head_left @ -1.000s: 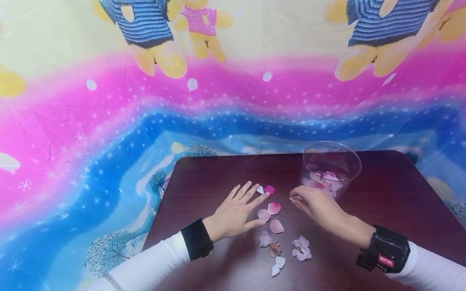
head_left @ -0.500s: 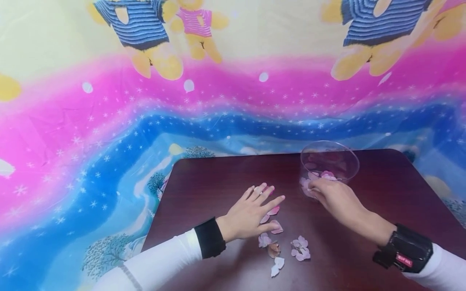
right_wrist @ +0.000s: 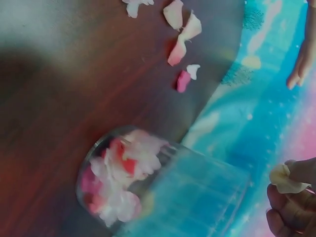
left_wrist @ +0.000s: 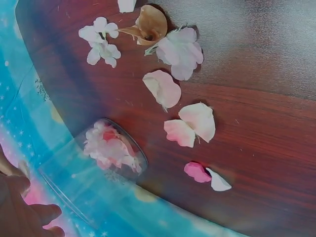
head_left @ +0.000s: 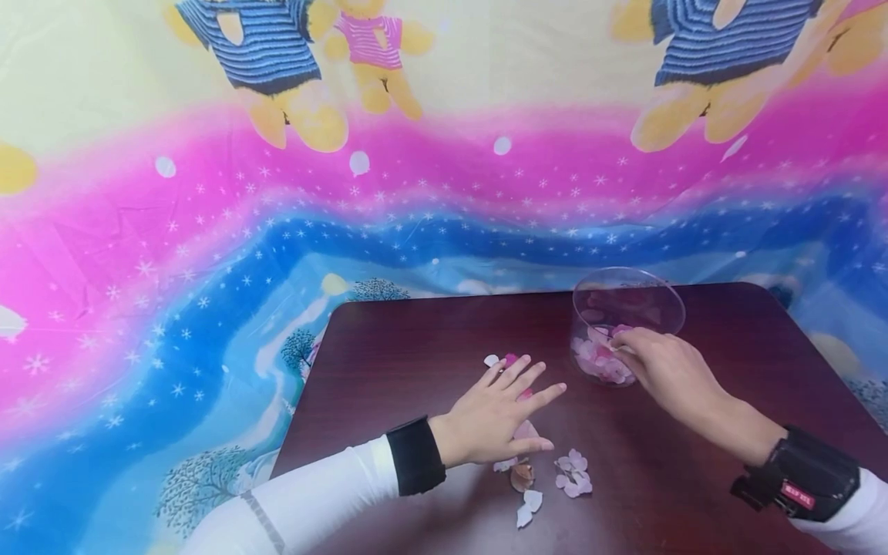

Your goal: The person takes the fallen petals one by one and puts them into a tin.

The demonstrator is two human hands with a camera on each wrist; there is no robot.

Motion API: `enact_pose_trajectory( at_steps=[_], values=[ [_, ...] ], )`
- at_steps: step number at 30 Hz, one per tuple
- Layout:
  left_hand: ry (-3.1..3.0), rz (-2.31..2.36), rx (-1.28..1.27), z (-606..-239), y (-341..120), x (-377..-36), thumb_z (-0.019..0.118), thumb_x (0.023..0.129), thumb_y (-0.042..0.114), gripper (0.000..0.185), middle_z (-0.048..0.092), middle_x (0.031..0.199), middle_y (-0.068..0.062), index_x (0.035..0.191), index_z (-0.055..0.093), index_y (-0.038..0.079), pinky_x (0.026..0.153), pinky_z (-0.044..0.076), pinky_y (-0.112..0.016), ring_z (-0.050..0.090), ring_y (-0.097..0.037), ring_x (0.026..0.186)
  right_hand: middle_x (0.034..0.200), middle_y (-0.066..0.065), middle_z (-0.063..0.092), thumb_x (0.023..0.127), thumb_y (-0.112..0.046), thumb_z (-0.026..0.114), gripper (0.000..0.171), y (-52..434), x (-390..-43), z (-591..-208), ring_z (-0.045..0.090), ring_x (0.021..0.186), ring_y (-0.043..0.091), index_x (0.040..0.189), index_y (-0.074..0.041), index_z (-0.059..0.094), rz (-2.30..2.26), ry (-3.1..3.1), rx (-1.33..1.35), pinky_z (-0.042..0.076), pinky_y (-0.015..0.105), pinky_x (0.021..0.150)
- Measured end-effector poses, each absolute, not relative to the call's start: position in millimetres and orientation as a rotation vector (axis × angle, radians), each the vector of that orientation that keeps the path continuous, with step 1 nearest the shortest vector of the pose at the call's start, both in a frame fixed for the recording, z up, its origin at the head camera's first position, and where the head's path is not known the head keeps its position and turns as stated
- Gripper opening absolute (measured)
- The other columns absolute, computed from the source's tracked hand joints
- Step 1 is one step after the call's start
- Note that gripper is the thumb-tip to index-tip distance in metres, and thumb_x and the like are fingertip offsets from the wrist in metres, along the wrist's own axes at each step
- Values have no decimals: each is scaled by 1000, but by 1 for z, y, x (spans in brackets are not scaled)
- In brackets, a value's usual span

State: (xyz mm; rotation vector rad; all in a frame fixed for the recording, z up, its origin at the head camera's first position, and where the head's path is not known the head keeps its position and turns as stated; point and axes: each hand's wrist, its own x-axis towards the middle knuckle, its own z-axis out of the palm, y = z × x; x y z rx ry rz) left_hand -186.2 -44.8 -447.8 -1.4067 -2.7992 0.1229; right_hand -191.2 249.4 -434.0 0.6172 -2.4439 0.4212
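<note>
Right hand (head_left: 666,370) pinches a pale petal (right_wrist: 285,178) between thumb and fingertips, and that petal sits right at the near rim of the clear cup (head_left: 627,324), at the mouth and not yet inside; the wrist view shows it held just beside the open top. The cup stands upright on the far right part of the dark table (head_left: 416,331), its bottom layered with pink and white petals (head_left: 602,362). So the held piece lies just far and slightly left of the palm, with the opening directly ahead of the fingertips. To the left, the left hand (head_left: 496,412) rests flat with fingers spread and straight, holding nothing, over loose petals (left_wrist: 190,126) in the middle of the table. It covers some of them and is clearly the nearer hand to that scatter; more blossoms (head_left: 573,472) lie nearer to the person, between the two forearms.
</note>
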Motion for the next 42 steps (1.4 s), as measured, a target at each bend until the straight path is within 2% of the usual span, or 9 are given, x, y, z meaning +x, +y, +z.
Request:
enact_pose_trajectory(
  at_steps=[9, 19, 22, 24, 27, 29, 33, 42],
  values=[
    [-2811, 105, -1401, -449, -45, -187, 37, 98, 72, 76, 20, 171, 0, 162, 14, 40, 128, 21, -50, 12, -22, 160, 89, 13, 74, 81, 1, 80, 20, 266, -203, -403, 67, 69, 28, 100, -3, 72, 451, -2372, 487, 52, 50, 62],
    [-2797, 122, -1411, -455, -47, -186, 37, 98, 72, 75, 22, 170, -1, 162, 16, 39, 127, 21, -50, 13, -22, 160, 91, 15, 74, 87, -2, 75, 14, 290, -224, -417, 68, 69, 32, 100, -3, 72, 430, -2431, 407, 50, 53, 60],
    [-2791, 121, -1409, -457, -48, -186, 36, 98, 72, 75, 23, 170, -1, 162, 17, 38, 127, 21, -50, 14, -22, 160, 98, 19, 74, 91, -13, 74, 19, 298, -232, -427, 70, 81, 40, 106, -2, 72, 365, -2543, 371, 52, 57, 67],
    [-2789, 119, -1410, -457, -48, -186, 36, 98, 72, 75, 23, 170, -1, 162, 17, 38, 127, 22, -50, 15, -22, 160, 108, 24, 73, 93, -26, 72, 31, 301, -235, -433, 68, 98, 45, 113, -1, 72, 300, -2659, 355, 52, 61, 80],
    [-2801, 121, -1407, -457, -50, -185, 35, 98, 72, 75, 22, 171, 0, 162, 16, 38, 127, 22, -50, 14, -22, 160, 127, 29, 65, 97, -43, 65, 51, 304, -235, -440, 54, 124, 51, 124, -1, 69, 222, -2810, 348, 43, 66, 98],
    [-2811, 116, -1404, -457, -50, -185, 34, 98, 72, 75, 21, 171, 0, 162, 16, 38, 127, 23, -50, 13, -22, 160, 137, 31, 57, 98, -50, 58, 58, 303, -233, -442, 44, 134, 52, 131, -2, 65, 208, -2871, 344, 36, 68, 105],
    [-2830, 96, -1387, -457, -53, -186, 34, 98, 73, 76, 21, 171, 0, 162, 15, 38, 127, 23, -51, 13, -22, 160, 146, 33, 48, 99, -54, 55, 65, 299, -231, -442, 34, 142, 53, 137, -2, 60, 234, -2889, 360, 30, 68, 110],
    [-2853, 54, -1292, -456, -68, -196, 40, 98, 69, 76, 23, 170, -4, 162, 17, 36, 127, 22, -51, 16, -27, 160, 152, 32, 40, 97, -50, 60, 66, 278, -219, -438, 31, 143, 54, 145, -5, 52, 306, -2834, 425, 24, 71, 113]
  ],
)
